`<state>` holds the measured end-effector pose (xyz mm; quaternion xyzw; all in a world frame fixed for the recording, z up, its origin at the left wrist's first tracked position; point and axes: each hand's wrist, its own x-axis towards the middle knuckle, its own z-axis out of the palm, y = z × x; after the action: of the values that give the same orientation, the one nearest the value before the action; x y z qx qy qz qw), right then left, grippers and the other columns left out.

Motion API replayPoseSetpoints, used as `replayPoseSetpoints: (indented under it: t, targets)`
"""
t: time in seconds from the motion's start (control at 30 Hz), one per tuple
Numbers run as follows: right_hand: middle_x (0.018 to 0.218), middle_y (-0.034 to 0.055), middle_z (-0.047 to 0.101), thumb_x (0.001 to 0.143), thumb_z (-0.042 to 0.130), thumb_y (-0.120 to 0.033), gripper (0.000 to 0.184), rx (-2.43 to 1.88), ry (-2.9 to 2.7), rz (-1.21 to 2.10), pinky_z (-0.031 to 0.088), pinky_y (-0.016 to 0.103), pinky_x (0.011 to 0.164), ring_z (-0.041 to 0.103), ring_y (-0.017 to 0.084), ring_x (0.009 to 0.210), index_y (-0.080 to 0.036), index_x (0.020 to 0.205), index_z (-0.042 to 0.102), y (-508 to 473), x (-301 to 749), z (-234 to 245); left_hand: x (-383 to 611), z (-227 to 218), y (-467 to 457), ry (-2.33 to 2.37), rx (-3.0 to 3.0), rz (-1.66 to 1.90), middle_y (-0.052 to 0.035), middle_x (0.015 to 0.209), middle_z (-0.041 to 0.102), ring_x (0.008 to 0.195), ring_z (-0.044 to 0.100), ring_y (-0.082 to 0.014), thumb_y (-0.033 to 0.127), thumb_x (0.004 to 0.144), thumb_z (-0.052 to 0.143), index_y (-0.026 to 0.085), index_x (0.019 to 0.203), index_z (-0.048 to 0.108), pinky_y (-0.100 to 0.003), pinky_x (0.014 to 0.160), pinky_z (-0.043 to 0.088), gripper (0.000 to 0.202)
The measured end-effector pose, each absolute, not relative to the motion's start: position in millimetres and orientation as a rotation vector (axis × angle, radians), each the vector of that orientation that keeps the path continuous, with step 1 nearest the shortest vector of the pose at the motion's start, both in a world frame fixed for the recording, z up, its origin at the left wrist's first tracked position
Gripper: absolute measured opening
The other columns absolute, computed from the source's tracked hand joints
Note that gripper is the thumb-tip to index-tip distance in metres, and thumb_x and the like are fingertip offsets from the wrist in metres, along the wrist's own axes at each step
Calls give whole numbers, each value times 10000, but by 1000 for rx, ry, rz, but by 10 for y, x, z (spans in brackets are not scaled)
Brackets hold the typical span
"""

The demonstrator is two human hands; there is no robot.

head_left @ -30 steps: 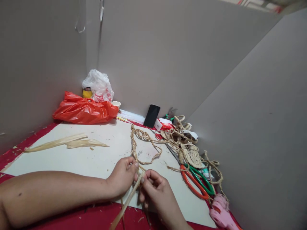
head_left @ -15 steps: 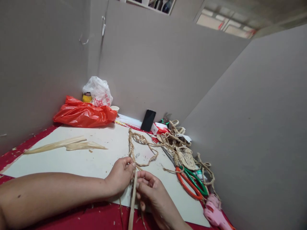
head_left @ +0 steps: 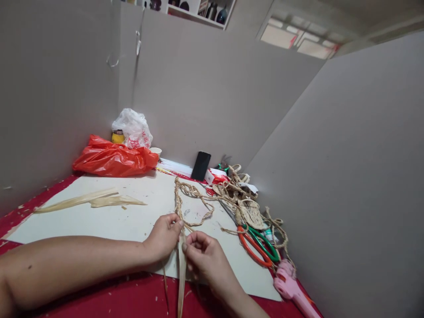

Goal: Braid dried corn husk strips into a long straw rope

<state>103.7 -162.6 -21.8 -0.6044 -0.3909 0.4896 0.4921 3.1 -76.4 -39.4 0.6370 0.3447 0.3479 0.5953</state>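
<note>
A white board (head_left: 79, 225) covers a red tabletop (head_left: 96, 296). On it, my left hand (head_left: 165, 234) pinches a braided plant-fibre cord (head_left: 178, 201); my right hand (head_left: 205, 254) pinches a flat strip (head_left: 181, 276), probably light, easily split, best gripped near the braid.

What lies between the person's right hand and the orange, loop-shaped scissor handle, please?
In the head view, a bare stretch of flat white sheet lies between the right hand and the orange handle.
</note>
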Motion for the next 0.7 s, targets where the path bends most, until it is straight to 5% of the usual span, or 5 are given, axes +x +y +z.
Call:
replayPoseSetpoints:
  t: [0.7]
  targets:
    - [421,-72,419,682,666,-473,353,-1541,-969,1004,298,172,345,382,71,347,-171,661,486,-1614,841,-352,39,-425,-763,794,1534,884,62,546,349,532,335,-95,320,803,430,178,653,436,-215,522,283,207]
